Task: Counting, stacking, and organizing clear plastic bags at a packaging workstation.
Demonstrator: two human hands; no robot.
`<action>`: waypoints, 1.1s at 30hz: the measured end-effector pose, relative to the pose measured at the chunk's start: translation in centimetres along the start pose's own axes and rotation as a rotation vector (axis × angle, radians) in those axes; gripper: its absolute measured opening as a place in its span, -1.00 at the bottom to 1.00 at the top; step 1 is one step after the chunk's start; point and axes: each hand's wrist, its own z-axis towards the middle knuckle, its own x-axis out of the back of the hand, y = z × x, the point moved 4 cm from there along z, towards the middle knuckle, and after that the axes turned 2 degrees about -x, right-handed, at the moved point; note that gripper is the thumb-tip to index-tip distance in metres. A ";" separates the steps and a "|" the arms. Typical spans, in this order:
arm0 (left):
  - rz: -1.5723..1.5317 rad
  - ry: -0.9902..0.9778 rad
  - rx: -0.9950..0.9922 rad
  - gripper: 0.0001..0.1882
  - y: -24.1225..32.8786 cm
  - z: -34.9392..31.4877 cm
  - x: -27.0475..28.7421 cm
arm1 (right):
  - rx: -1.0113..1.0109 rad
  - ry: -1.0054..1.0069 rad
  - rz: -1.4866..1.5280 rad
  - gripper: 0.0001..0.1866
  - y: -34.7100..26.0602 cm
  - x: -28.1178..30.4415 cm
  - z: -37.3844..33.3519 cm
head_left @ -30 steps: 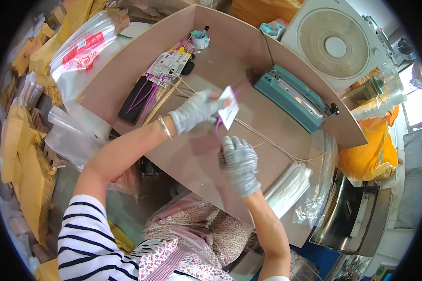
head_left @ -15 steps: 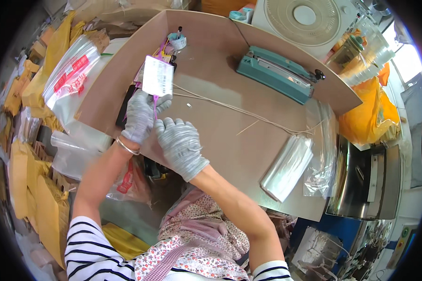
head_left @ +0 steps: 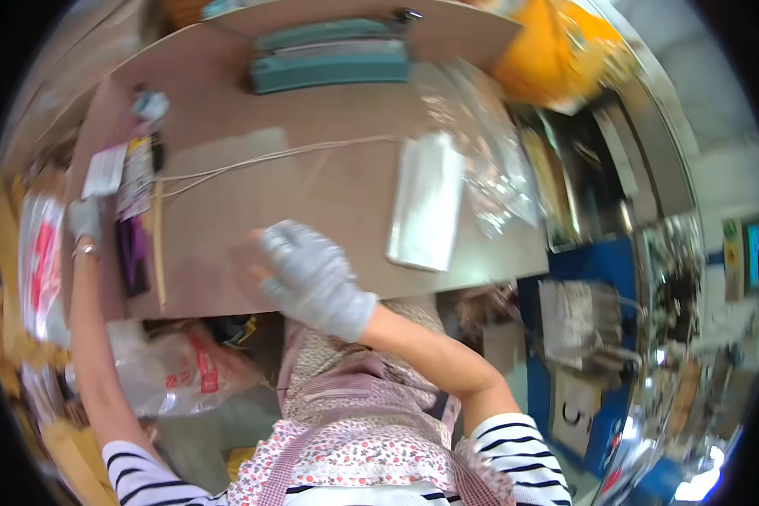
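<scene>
Label (head_left: pixel 105 171) is at left edge of tabletop (head_left: pixel 346 194); left hand (head_left: pixel 87 219) at its near end, grip unclear; right hand (head_left: pixel 316 274) loosely spread, apparently empty, near front edge. Apparent step: label positioning; next move calls for careful alignment.

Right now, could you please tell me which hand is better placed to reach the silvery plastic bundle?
Probably the right hand: it is nearer the plastic bundle and looks empty, while the left hand is farther left, by the white tag.

Left hand (head_left: pixel 85 219) perhaps holds a white tag (head_left: pixel 105 172); right hand (head_left: pixel 319 277) hovers over table (head_left: pixel 219 244).
</scene>
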 end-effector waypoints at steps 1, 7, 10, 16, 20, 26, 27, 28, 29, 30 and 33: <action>0.254 0.143 -0.122 -0.49 -3.2 2.5 0.2 | 0.028 0.218 -0.070 -0.57 1.8 2.2 -1.7; 0.413 0.225 -0.711 -0.67 13.6 -8.7 1.6 | -0.654 0.683 -0.206 -0.41 14.3 13.1 -12.3; -0.215 0.014 -0.873 -0.80 23.7 -18.9 2.2 | -0.869 0.697 0.324 -0.30 18.8 12.4 -13.9; -0.546 -0.723 -0.706 -0.36 37.8 -37.7 -1.7 | -0.718 0.512 -0.623 0.12 17.3 10.1 -8.8; -0.462 -0.626 -0.656 -0.39 43.0 -42.2 -4.4 | -1.075 0.418 -0.171 -0.04 17.4 9.4 -6.7; -0.757 -0.972 -0.412 -0.51 41.9 -42.9 -6.1 | -1.008 0.543 0.375 -0.23 19.3 7.6 -8.5; -0.799 -0.951 -0.351 -0.54 41.2 -43.5 -5.9 | -0.965 0.544 0.538 -0.32 19.4 7.1 -8.7; -0.796 -0.946 -0.351 -0.54 40.7 -44.1 -5.0 | -0.917 0.537 0.701 -0.39 19.2 6.6 -8.9; -0.821 -0.911 -0.306 -0.54 40.2 -44.6 -3.9 | -0.870 0.473 0.870 -0.44 18.6 6.4 -9.1; -0.846 -0.876 -0.260 -0.54 39.7 -44.9 -3.3 | -0.870 0.472 0.872 -0.44 18.6 6.4 -9.9; -0.848 -0.640 -0.302 -0.58 38.7 -45.2 -2.0 | -0.635 0.404 1.329 -0.44 17.1 6.0 -10.7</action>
